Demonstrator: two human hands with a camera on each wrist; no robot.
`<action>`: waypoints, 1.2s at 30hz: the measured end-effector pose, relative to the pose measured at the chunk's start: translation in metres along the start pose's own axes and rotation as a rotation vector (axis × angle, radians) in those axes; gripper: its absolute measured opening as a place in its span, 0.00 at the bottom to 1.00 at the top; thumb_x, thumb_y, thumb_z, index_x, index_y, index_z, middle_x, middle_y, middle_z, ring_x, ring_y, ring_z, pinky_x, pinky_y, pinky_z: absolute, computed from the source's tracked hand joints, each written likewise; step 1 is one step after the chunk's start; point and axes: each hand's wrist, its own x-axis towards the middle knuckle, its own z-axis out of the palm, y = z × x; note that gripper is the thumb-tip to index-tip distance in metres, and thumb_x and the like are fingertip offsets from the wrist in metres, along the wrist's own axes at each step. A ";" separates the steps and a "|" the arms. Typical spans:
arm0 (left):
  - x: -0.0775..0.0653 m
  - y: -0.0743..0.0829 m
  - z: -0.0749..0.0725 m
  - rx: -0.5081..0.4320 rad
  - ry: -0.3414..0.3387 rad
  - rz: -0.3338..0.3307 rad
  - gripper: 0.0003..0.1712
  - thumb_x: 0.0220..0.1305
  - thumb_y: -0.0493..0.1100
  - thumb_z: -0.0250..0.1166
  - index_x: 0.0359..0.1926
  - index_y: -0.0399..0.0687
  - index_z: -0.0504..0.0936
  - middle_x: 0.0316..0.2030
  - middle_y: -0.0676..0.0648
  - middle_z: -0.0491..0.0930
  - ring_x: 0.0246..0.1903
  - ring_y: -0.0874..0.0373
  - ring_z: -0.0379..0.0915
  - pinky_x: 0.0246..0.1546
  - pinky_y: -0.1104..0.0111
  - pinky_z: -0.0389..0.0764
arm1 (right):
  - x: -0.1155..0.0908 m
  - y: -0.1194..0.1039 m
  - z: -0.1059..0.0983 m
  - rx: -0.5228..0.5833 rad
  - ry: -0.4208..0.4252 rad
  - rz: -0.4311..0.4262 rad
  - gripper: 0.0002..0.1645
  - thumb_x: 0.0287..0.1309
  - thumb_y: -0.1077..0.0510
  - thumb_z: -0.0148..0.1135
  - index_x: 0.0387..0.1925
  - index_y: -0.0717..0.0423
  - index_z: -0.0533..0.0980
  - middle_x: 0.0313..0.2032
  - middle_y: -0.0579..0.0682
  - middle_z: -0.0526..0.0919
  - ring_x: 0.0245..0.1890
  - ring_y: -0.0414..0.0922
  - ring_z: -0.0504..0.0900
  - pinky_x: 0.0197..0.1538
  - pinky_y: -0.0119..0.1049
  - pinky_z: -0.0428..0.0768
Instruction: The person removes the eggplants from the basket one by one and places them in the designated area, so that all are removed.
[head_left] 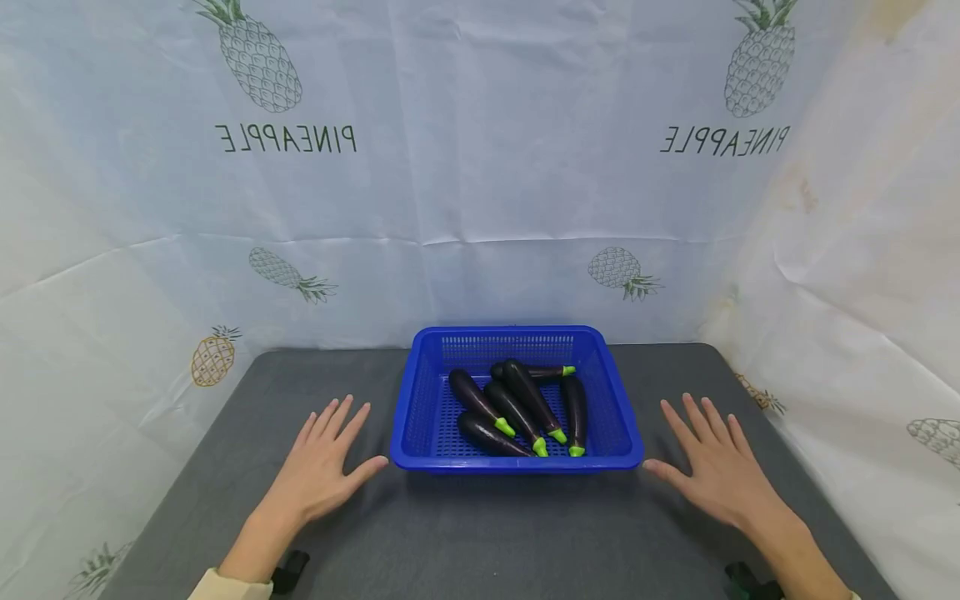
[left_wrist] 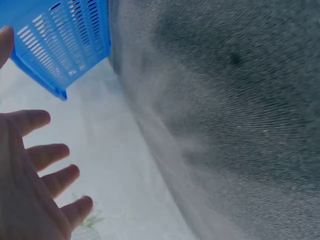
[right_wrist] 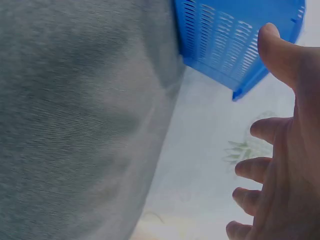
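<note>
The fingers [head_left: 356, 423] of the left hand [head_left: 318, 471] are straight and spread apart, its thumb set wide and angled toward the other hand. The right hand [head_left: 720, 475] mirrors it, fingers apart, thumb turned inward; neither holds anything. Both show their backs to the head camera; whether the palms touch what lies beneath, I cannot tell.

Just beyond each thumb tip is a near corner of the blue basket [head_left: 517, 463], which sits between the two sets of fingers. The left thumb looks slightly clear of it; whether the right one touches is unclear. The basket's middle placing probably leaves it equally within reach of either hand.

Inside, between the left and right fingers, lie six dark eggplants [head_left: 528, 396], some crossing others. The walls keep them together, and their loose overlap suggests they were not sorted. Most green stem ends point toward the person; the rearmost points toward the right fingers' side.

Under hands and basket spreads the grey worktop [head_left: 517, 542], whose flat surface keeps the basket level. Farthest out, past the fingertips, hangs a pale cloth [head_left: 517, 167] printed with pineapples, presumably to screen the background.
</note>
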 end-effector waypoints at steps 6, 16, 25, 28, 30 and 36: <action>0.005 0.003 -0.006 -0.024 0.047 0.031 0.46 0.68 0.69 0.59 0.76 0.45 0.65 0.74 0.32 0.60 0.72 0.34 0.55 0.69 0.39 0.55 | 0.003 -0.006 -0.013 0.008 0.039 -0.032 0.55 0.67 0.30 0.55 0.81 0.54 0.47 0.78 0.69 0.44 0.78 0.66 0.36 0.74 0.63 0.27; 0.014 0.009 -0.011 -0.085 0.146 0.082 0.39 0.70 0.61 0.62 0.72 0.42 0.69 0.69 0.34 0.68 0.67 0.35 0.64 0.63 0.38 0.65 | 0.009 -0.011 -0.029 0.029 0.074 -0.074 0.51 0.69 0.33 0.56 0.80 0.56 0.52 0.77 0.68 0.48 0.79 0.63 0.38 0.75 0.59 0.29; 0.020 0.021 -0.007 -0.199 0.195 0.063 0.34 0.72 0.57 0.61 0.70 0.44 0.72 0.66 0.37 0.72 0.64 0.38 0.68 0.57 0.37 0.71 | 0.021 -0.031 -0.041 0.071 0.108 -0.101 0.47 0.70 0.35 0.57 0.78 0.57 0.57 0.76 0.68 0.52 0.78 0.64 0.44 0.77 0.57 0.35; 0.022 0.024 -0.004 -0.245 0.196 0.040 0.32 0.73 0.57 0.61 0.70 0.46 0.73 0.63 0.38 0.73 0.62 0.39 0.70 0.55 0.38 0.74 | 0.027 -0.039 -0.045 0.076 0.103 -0.110 0.47 0.71 0.35 0.56 0.78 0.57 0.57 0.76 0.68 0.54 0.77 0.65 0.47 0.76 0.59 0.40; 0.024 0.027 -0.002 -0.273 0.191 0.026 0.30 0.74 0.57 0.61 0.70 0.48 0.73 0.62 0.39 0.74 0.60 0.39 0.72 0.55 0.39 0.74 | 0.031 -0.043 -0.047 0.079 0.099 -0.114 0.47 0.71 0.35 0.56 0.78 0.57 0.58 0.76 0.67 0.55 0.77 0.65 0.48 0.75 0.61 0.43; 0.032 0.035 0.002 -0.358 0.147 -0.021 0.30 0.75 0.58 0.58 0.71 0.51 0.72 0.61 0.41 0.73 0.58 0.41 0.73 0.54 0.40 0.75 | 0.044 -0.056 -0.051 0.084 0.105 -0.115 0.46 0.70 0.35 0.56 0.76 0.58 0.60 0.75 0.67 0.57 0.76 0.66 0.52 0.71 0.67 0.52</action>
